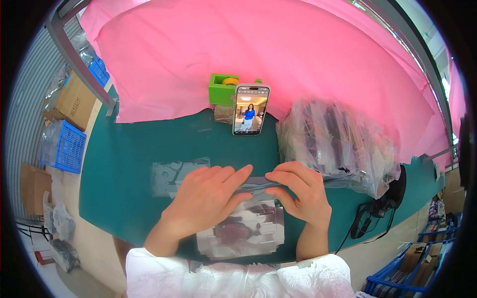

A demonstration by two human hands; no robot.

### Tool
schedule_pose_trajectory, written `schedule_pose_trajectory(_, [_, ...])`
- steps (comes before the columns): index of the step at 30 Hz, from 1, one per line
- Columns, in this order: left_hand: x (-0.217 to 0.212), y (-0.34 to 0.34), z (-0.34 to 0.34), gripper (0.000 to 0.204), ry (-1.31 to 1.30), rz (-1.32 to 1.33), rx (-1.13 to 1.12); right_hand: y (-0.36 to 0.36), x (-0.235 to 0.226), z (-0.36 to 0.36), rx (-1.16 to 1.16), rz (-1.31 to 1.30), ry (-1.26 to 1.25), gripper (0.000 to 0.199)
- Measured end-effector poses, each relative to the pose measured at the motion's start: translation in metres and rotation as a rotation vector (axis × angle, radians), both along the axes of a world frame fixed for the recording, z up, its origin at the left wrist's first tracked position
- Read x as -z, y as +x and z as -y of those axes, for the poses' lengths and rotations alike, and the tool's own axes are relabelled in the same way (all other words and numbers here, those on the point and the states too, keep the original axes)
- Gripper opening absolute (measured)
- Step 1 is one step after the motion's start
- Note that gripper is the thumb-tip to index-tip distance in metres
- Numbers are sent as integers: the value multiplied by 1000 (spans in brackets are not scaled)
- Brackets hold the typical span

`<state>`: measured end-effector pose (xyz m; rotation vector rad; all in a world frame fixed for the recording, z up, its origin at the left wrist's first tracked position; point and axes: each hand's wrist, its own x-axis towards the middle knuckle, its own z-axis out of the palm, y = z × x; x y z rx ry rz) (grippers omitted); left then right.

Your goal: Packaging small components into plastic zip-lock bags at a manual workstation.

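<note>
A white, textured fabric top at six o'clock. Ahead, central over the green table, is a thin grey strip: the right hand has a narrow grip, pinching its three o'clock end; the left hand spreads its grip, hold unclear to me. A lit smartphone stands at twelve.

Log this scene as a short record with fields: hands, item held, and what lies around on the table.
Left hand: at the left end of a thin grey piece
Right hand: at its right end, thumb and fingers about it
Item held: the thin grey piece, between both hands; exact kind unclear
Nearest the person: flat clear packets
Left: flat clear sleeve, partly behind the left hand
Right: large clear bag, filled
Far side: phone, propped up; green box
Surface: green table
</note>
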<state>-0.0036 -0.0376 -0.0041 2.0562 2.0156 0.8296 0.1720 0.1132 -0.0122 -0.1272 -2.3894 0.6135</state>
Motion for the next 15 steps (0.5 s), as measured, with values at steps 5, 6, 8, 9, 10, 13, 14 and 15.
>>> schedule_pose_trajectory(5, [4,-2,1,39,-42,-31,36,-3,3,0,-15,1,8,26])
schedule_pose_trajectory(6, [7,-2,1,39,-42,-31,36,-3,4,0,-22,-5,11,26])
schedule_pose_trajectory(8, [13,-4,-1,37,-49,14,87,-3,4,-1,-21,4,12,26])
schedule_pose_trajectory(9, [11,-4,-1,37,-49,15,87,-3,4,-2,-20,13,12,25])
schedule_pose_trajectory(10, [6,-3,-2,38,-55,24,57,-2,2,-2,-18,12,13,25])
schedule_pose_trajectory(13, [1,-3,0,38,-64,35,9,1,-1,-3,-6,28,6,26])
schedule_pose_trajectory(14, [0,-4,1,38,-68,37,-10,1,-1,-4,12,22,25,26])
schedule_pose_trajectory(15, [1,-5,1,38,-69,36,-12,1,-1,-5,30,17,45,26])
